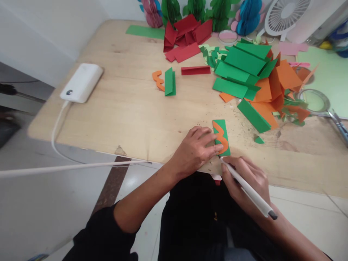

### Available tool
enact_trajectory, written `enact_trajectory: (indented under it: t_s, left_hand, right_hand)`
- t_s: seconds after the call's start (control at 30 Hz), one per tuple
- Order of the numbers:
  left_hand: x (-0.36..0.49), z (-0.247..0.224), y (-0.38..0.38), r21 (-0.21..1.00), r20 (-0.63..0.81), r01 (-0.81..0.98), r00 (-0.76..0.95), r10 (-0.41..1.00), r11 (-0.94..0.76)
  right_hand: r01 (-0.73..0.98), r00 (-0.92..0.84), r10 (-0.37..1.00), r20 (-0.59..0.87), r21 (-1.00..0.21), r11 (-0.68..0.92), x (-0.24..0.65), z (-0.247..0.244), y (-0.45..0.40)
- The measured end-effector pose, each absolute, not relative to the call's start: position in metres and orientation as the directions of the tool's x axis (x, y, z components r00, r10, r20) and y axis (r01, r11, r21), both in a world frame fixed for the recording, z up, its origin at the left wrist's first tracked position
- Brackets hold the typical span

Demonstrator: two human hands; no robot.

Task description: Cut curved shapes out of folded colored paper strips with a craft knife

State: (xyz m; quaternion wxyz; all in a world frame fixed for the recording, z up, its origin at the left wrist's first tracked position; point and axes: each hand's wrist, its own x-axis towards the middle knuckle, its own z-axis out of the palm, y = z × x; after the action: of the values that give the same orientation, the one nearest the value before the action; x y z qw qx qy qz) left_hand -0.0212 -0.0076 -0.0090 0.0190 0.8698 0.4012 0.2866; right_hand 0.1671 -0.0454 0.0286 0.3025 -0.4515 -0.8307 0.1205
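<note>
Pen: white [247,188], its long axis slanting from a dark end at near right to a tip at far left; the tip stands at the near edge of the green card, and whether it touches paper I cannot tell.
Right hand: pinching the pen [251,177] between thumb and fingers, just nearer than the card and to its right.
Left hand: fingers extended and slightly apart [199,146], palm down, pressing with the fingertips rather than gripping.
Green card: on the table's near part [221,125], just right of the left hand and ahead and left of the right; the left hand is nearer, touching it. Its long axis runs near to far, the far end leaning slightly left.
Orange cutout: atop the card [224,142], lying along the same axis; its narrow end points far left, its rounded lobes bulge right.
Loose pieces: beyond the hands, a second orange cutout [157,80] beside a folded green card [170,82], with a red strip [195,70] to their right.
Pile: green cards [244,61] over orange ones [277,87], farther right.
Back: red papers [187,32] and a white fan [288,14].
</note>
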Motion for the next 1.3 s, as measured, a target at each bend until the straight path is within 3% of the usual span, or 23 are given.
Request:
enact_trajectory:
  t_s: [0.2,0.53,0.9,1.3]
  left_hand:
    - [-0.021,-0.008,-0.008,0.275,0.478,0.681,0.516,0.711,-0.679]
    - [-0.02,-0.009,-0.008,0.261,0.488,0.687,0.512,0.707,-0.678]
    - [-0.019,-0.005,-0.008,0.245,0.486,0.694,0.517,0.705,-0.677]
    - [-0.019,-0.003,-0.009,0.238,0.477,0.7,0.52,0.709,-0.673]
  right_hand:
    - [0.644,-0.436,0.814,0.384,-0.498,0.581,0.163,0.032,-0.047]
    - [0.677,-0.329,0.85,0.411,-0.525,0.516,0.181,0.035,-0.037]
    - [0.697,-0.479,0.753,0.452,-0.326,0.639,0.181,0.019,-0.02]
    - [0.709,-0.475,0.741,0.475,-0.292,0.642,0.182,0.014,-0.021]
